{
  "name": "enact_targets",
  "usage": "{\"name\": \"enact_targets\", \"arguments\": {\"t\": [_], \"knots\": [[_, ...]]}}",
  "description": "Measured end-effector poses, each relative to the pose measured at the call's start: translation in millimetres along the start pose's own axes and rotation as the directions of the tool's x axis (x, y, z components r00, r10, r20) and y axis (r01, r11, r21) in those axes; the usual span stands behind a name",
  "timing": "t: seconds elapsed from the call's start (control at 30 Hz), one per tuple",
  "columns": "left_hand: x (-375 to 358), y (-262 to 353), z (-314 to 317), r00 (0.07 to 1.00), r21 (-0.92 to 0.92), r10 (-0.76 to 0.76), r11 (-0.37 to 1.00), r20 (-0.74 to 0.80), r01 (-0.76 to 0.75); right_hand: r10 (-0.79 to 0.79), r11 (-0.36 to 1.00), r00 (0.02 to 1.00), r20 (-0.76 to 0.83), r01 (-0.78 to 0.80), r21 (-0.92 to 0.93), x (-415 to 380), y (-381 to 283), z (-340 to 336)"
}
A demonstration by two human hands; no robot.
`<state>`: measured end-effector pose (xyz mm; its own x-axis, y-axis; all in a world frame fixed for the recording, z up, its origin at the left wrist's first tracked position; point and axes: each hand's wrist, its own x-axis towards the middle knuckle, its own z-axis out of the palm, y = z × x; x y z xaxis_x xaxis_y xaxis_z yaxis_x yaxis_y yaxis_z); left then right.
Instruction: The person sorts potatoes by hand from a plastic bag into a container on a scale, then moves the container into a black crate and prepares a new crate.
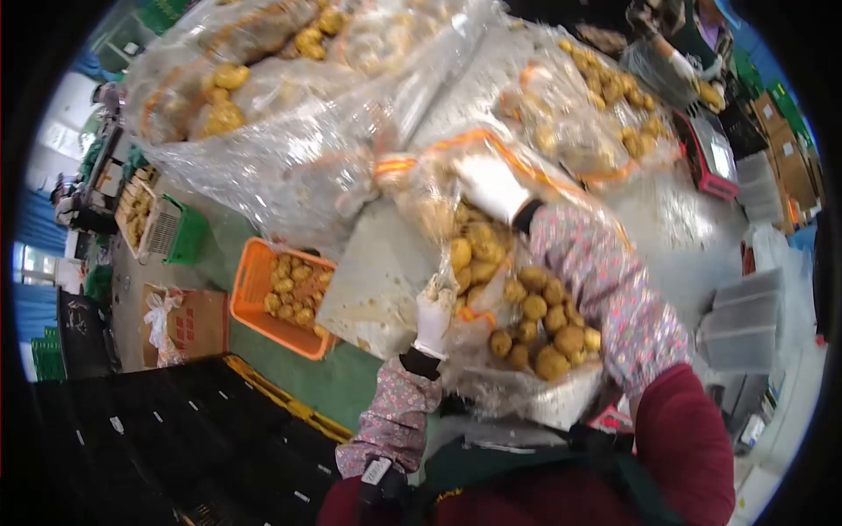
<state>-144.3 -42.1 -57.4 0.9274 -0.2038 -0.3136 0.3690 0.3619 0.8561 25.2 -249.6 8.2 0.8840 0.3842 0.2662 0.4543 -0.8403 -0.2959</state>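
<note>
Potatoes lie loose on clear plastic in front of me, at the near edge of the metal table. Beside them is a clear plastic bag with orange stripes, with yellower potatoes inside its lower part. My left hand, in a white glove, is closed on the near left side of this bag, its fingertips bunched against the plastic. Higher on the bag is my right hand, also white-gloved. It is blurred against the plastic, and its fingers do not show clearly.
Large plastic bags of potatoes cover the table's far left. More bagged potatoes lie at the back right, near a red scale. An orange crate with potatoes stands lower left; black crates sit nearer. Another person's hand is at far right.
</note>
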Motion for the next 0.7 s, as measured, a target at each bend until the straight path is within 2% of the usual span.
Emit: {"name": "enact_targets", "arguments": {"t": [0.07, 0.1, 0.13, 0.17, 0.2, 0.27, 0.3, 0.33, 0.37, 0.4, 0.43, 0.47, 0.5, 0.53, 0.57, 0.6, 0.63, 0.67, 0.7], "knots": [[-26.8, 8.8, 24.8, 1.000, -0.013, -0.029, 1.000, -0.011, 0.029, -0.189, 0.981, 0.982, -0.025, 0.188, -0.046, 7.2, 12.1, -10.4], [-36.7, 5.2, 27.2, 0.998, -0.067, -0.029, 0.997, -0.050, 0.026, -0.171, 0.984, 0.985, -0.013, 0.170, -0.045, 9.1, 11.9, -14.5], [-40.0, 6.0, 29.6, 0.996, -0.119, -0.011, 0.993, -0.088, 0.001, -0.263, 0.958, 0.965, -0.012, 0.260, -0.117, 20.1, 10.1, -23.2], [-42.6, 11.1, 31.8, 0.988, 0.016, 0.057, 0.998, -0.145, -0.055, -0.358, 0.917, 0.934, -0.008, 0.351, -0.189, 32.4, 5.8, -32.7], [-42.2, 9.8, 28.4, 0.988, 0.017, 0.068, 0.998, -0.139, -0.066, -0.362, 0.915, 0.932, -0.015, 0.352, -0.199, 43.2, -2.7, -43.9], [-33.2, 5.5, 13.1, 0.929, -0.112, 0.158, 0.972, -0.335, -0.206, -0.402, 0.899, 0.898, -0.176, 0.352, -0.261, 61.0, -19.2, -67.5], [-26.4, -2.2, -6.2, 0.916, -0.071, 0.147, 0.980, -0.374, -0.186, -0.327, 0.931, 0.901, -0.286, 0.256, -0.259, 68.3, -16.4, -64.5], [-12.8, -7.3, -26.1, 0.904, -0.036, 0.154, 0.982, -0.400, -0.183, -0.104, 0.981, 0.985, -0.137, 0.079, -0.176, 77.8, -22.1, -84.7], [-0.2, -3.6, -38.0, 0.872, 0.174, 0.268, 0.961, -0.410, -0.214, -0.018, 0.989, 0.939, -0.344, -0.034, -0.145, 81.7, -15.2, -78.2], [6.6, -1.2, -45.3, 0.829, 0.377, 0.373, 0.901, -0.417, -0.216, 0.101, 0.971, 0.945, -0.312, -0.162, -0.175, 87.0, -6.3, -67.0], [9.4, 0.1, -48.8, 0.787, 0.506, 0.464, 0.831, -0.406, -0.229, 0.117, 0.979, 0.957, -0.267, -0.157, -0.131, 84.6, 4.4, -61.2], [14.9, 4.3, -49.7, 0.741, 0.626, 0.547, 0.747, -0.389, -0.222, 0.186, 0.966, 0.964, -0.190, -0.215, -0.142, 84.4, 5.6, -62.0], [9.0, 33.2, -22.1, 0.642, 0.844, 0.707, 0.508, -0.297, -0.169, 0.363, 0.931, 0.928, -0.081, -0.365, -0.006, 84.2, 2.2, -67.0], [16.5, 45.1, -15.1, 0.636, 0.844, 0.715, 0.504, -0.290, -0.183, 0.490, 0.871, 0.868, -0.081, -0.485, 0.073, 91.0, -1.7, -69.9], [22.1, 53.7, -11.6, 0.755, 0.926, 0.653, 0.241, 0.068, -0.292, 0.545, 0.834, 0.838, -0.034, -0.537, 0.126, 92.8, -1.4, -74.8], [23.6, 74.9, 3.0, 0.795, 0.899, 0.462, -0.014, 0.394, -0.438, 0.594, 0.790, 0.805, 0.020, -0.587, 0.176, 94.5, 3.7, -73.3], [28.6, 93.4, 22.1, 0.759, 0.837, 0.355, -0.202, 0.546, -0.508, 0.592, 0.791, 0.805, 0.019, -0.586, 0.177, 101.1, 13.7, -63.0], [32.5, 122.3, 49.8, 0.714, 0.732, 0.216, -0.370, 0.666, -0.571, 0.542, 0.662, 0.840, 0.021, -0.442, 0.605, 113.6, 41.9, -31.8], [58.6, 117.2, 44.6, 0.753, 0.682, 0.149, -0.560, 0.641, -0.470, 0.496, 0.378, 0.868, 0.000, -0.216, 0.900, 117.8, 40.2, -36.7]]}}
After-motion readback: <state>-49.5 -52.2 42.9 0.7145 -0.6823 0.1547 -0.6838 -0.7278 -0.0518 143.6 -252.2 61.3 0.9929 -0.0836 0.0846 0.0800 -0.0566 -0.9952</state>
